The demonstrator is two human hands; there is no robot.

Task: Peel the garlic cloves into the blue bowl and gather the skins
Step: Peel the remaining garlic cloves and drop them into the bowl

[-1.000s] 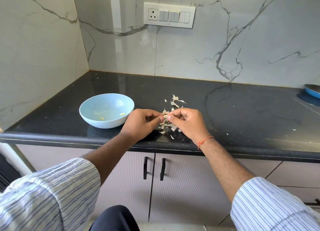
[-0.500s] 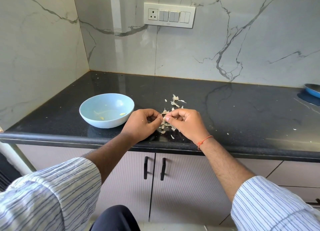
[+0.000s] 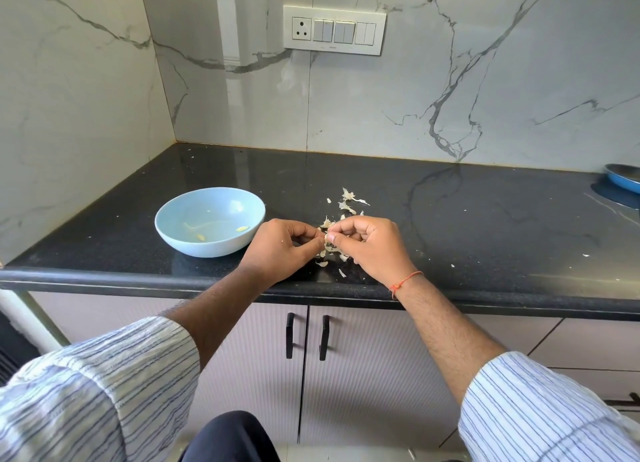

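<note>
- Head view: left hand (image 3: 282, 245) and right hand (image 3: 367, 243) both pinch one garlic clove (image 3: 327, 236), probably half-peeled.
- Blue bowl (image 3: 173, 231), left of left hand, holds a few peeled cloves (image 3: 242, 229).
- Skins (image 3: 348, 202) lie scattered under and beyond the right hand on the bench (image 3: 485, 219); gathering not yet done.

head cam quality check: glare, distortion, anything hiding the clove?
Head view: wide-angle bowing curves the counter edge; window glare streaks the backsplash and reflects on the black countertop. Focus is sharp on the blue bowl and skins. The clove is mostly hidden between the left hand and right hand.
</note>
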